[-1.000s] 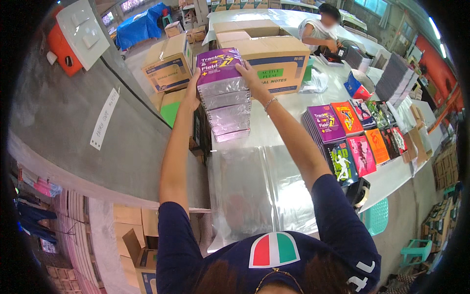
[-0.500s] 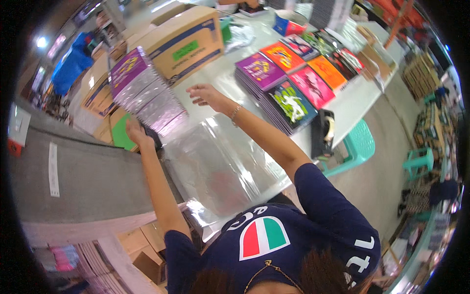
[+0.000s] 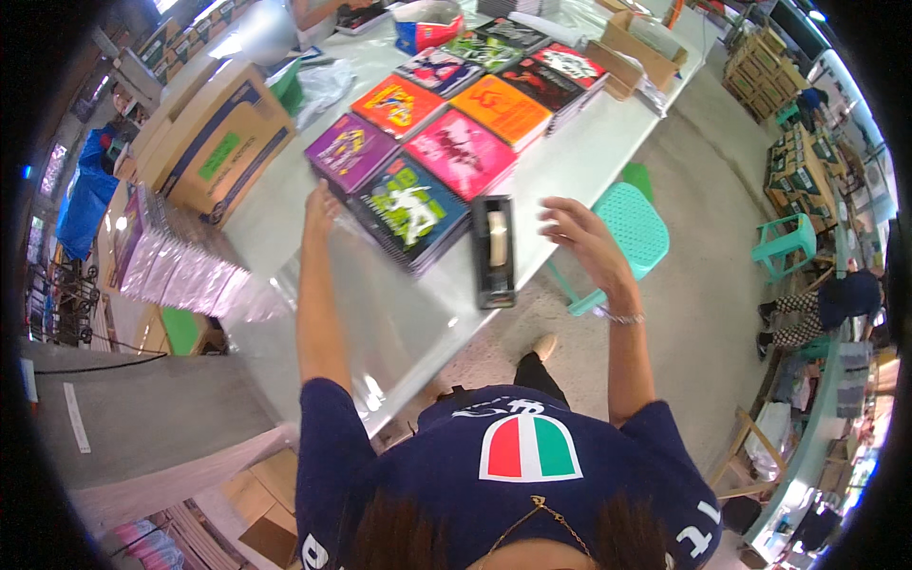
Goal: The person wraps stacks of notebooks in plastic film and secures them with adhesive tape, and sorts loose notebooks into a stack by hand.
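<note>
- Clear plastic sheet (image 3: 394,309) on counter's (image 3: 584,142) near end, prob. laid flat for easy access; L forearm crosses above.
- Black tape dispenser (image 3: 494,271) near counter edge, prob. for quick reach; stands btwn R hand (image 3: 579,239) & notebook stacks (image 3: 410,211).
- R grip: released, fingers spread, nothing held.
- L hand (image 3: 321,207) at purple notebooks' (image 3: 351,152) corner; blurred, can't tell if grasping.
- Stacks mid-counter, side by side, prob. so covers show.
- Teal stool (image 3: 632,228) by R hand blocks floor there.
- Wrapped stack (image 3: 180,264) & carton (image 3: 256,123) crowd L side.

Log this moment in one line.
left hand: at purple notebook | right hand: open, near tape dispenser | table: other notebooks, clear sheet
</note>
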`<state>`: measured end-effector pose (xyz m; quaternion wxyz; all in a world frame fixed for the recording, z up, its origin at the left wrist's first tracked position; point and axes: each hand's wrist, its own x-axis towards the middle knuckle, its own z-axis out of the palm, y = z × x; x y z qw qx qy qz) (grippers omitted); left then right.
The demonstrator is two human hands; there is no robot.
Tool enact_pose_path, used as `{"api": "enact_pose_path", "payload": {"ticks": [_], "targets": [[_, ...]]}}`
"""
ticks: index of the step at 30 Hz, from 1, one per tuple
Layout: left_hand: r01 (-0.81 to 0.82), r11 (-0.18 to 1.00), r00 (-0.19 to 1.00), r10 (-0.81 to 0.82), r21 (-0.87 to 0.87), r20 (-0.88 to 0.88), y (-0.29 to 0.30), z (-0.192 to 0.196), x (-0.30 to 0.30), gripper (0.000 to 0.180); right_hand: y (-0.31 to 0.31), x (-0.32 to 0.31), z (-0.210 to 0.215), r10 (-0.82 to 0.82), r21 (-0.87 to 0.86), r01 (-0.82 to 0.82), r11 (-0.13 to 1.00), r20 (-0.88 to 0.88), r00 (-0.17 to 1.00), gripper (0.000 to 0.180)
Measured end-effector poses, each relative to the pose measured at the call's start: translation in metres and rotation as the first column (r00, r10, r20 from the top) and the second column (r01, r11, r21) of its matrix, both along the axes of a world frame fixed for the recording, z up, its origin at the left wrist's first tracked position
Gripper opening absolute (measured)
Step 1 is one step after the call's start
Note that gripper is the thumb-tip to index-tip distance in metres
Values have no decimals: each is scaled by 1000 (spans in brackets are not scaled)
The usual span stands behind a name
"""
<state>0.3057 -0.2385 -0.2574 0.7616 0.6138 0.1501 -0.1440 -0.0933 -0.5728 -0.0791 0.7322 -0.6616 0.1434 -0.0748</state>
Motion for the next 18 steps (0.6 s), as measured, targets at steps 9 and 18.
{"api": "enact_pose_path", "payload": {"ticks": [9,18], "targets": [[-158,972,986,146,176,77,-20,-19,61,24,-236,-235,-75,-745,88,772,629,-213,632,35],[-18,970,847,-114,242,519,-98,122,-44,38,-291,-175,-117,-561,-48,583,811,-345,752,25]]}}
